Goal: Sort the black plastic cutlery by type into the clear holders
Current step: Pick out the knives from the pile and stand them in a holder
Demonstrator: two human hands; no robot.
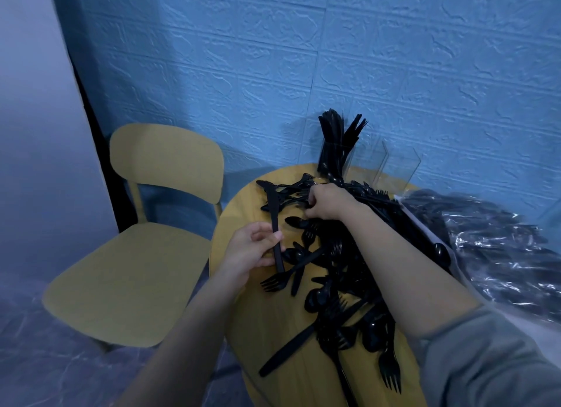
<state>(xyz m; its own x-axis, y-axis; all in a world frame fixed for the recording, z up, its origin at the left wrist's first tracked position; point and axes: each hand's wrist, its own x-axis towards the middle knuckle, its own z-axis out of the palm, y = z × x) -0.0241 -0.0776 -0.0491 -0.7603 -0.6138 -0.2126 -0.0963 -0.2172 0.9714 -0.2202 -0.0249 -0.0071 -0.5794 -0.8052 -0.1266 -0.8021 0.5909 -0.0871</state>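
A heap of black plastic cutlery (340, 273), with forks, spoons and knives mixed, covers the round yellow table (243, 309). My left hand (252, 251) grips a black knife (273, 212) by its handle, blade pointing away. My right hand (326, 201) reaches into the far end of the heap, its fingers curled round a piece of cutlery there. Clear holders (391, 166) stand at the table's back edge against the wall. The leftmost compartment (335, 151) is packed with upright black cutlery. The ones to its right look bare.
A yellow chair (136, 255) stands left of the table. A clear plastic bag (498, 248) full of black cutlery lies at the table's right side. A blue textured wall (303, 72) rises behind the table.
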